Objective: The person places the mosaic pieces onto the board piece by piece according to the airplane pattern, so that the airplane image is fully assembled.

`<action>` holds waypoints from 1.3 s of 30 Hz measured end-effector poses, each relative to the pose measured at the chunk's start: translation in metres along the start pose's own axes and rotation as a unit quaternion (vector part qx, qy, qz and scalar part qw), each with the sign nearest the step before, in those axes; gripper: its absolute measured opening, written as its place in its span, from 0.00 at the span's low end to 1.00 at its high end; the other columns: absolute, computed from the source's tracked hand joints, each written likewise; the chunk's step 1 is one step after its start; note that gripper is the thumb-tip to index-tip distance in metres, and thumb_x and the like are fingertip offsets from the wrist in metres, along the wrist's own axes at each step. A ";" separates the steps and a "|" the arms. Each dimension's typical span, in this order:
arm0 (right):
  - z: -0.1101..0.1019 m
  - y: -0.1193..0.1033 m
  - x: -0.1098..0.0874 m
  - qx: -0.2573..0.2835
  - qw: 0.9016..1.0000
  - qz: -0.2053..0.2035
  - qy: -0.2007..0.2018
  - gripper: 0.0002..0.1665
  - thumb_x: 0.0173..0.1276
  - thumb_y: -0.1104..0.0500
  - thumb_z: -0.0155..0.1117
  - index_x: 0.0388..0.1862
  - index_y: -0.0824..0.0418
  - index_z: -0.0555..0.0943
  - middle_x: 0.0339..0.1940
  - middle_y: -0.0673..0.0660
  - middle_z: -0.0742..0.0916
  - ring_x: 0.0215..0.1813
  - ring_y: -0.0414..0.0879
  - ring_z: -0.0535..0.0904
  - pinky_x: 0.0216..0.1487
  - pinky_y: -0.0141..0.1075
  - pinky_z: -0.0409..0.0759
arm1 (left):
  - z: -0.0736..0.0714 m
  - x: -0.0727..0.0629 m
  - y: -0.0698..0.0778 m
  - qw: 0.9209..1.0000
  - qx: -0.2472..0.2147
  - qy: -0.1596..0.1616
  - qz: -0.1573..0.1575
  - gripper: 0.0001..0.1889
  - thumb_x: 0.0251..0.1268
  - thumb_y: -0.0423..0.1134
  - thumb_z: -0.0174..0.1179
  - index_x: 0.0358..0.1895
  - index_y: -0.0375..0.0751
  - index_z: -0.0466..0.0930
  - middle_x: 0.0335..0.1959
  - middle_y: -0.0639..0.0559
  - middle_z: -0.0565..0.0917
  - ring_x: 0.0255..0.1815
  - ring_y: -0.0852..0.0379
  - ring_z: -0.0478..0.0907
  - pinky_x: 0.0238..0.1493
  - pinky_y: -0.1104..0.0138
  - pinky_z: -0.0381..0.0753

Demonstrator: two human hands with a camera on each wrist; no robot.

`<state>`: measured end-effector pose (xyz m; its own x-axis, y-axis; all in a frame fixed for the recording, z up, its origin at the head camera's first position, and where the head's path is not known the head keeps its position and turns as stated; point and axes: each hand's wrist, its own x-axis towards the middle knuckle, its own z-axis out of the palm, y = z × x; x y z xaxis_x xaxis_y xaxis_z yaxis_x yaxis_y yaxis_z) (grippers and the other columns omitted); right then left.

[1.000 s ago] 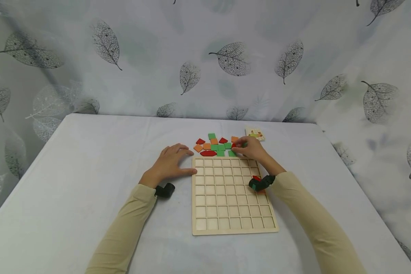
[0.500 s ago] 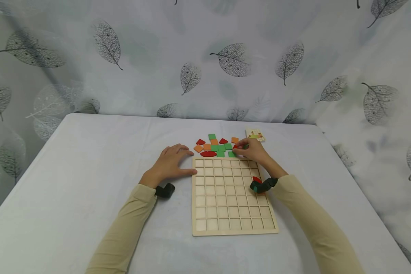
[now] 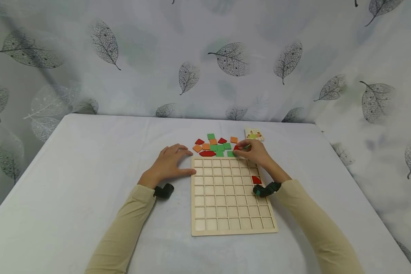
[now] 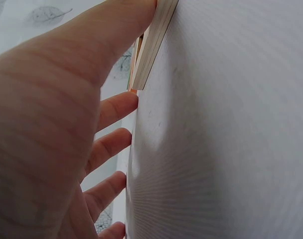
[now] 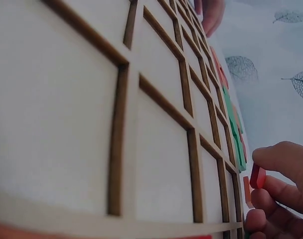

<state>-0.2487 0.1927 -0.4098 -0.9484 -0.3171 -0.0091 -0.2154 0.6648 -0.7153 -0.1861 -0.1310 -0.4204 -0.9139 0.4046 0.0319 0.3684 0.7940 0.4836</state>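
A wooden grid board lies on the white table. At its left edge my left hand rests with fingers spread, the thumb against the board's side. Beyond the far right corner of the board, my right hand pinches a small red tile between thumb and finger, the tile standing on edge in the right wrist view. Another red tile, with one rounded corner, sits in a cell near the board's right edge. The wrist camera covers part of the cells below it.
Behind the board lie several loose tiles: green squares, orange squares and red shapes. A card with a coloured pattern lies at the back right. A leaf-patterned curtain hangs behind the table.
My right hand has shifted slightly right, still pinching the red tile; its wrist has moved aside, showing more of the red tile on the board. My left hand has stayed put.
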 end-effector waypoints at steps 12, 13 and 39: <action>-0.005 0.003 -0.012 0.007 1.000 -0.027 0.001 0.19 0.65 0.55 0.70 0.49 0.67 0.83 0.41 0.62 0.85 0.34 0.46 0.80 0.35 0.36 0.77 | -0.003 -0.002 0.003 1.000 0.000 0.000 0.000 0.34 0.55 0.62 0.67 0.63 0.49 0.75 0.66 0.47 0.70 0.72 0.45 0.60 0.75 0.46 0.47; -0.006 0.004 -0.013 0.007 1.000 -0.027 0.002 0.19 0.64 0.55 0.70 0.49 0.67 0.83 0.41 0.62 0.85 0.34 0.46 0.80 0.34 0.35 0.77 | -0.003 -0.002 0.003 1.000 -0.001 0.001 0.001 0.34 0.55 0.62 0.67 0.63 0.49 0.75 0.66 0.47 0.70 0.72 0.45 0.60 0.75 0.46 0.47; -0.021 0.008 -0.051 -0.010 1.000 0.022 0.002 0.22 0.63 0.53 0.71 0.50 0.66 0.83 0.41 0.60 0.85 0.38 0.47 0.79 0.38 0.33 0.76 | -0.002 0.000 0.001 1.000 -0.001 -0.001 0.001 0.35 0.55 0.62 0.66 0.63 0.48 0.75 0.67 0.46 0.69 0.72 0.44 0.60 0.75 0.45 0.47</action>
<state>-0.2075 0.2285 -0.4007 -0.9580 -0.2845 -0.0371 -0.1782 0.6912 -0.7003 -0.1857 -0.1308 -0.4185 -0.9125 0.4079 0.0309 0.3704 0.7918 0.4855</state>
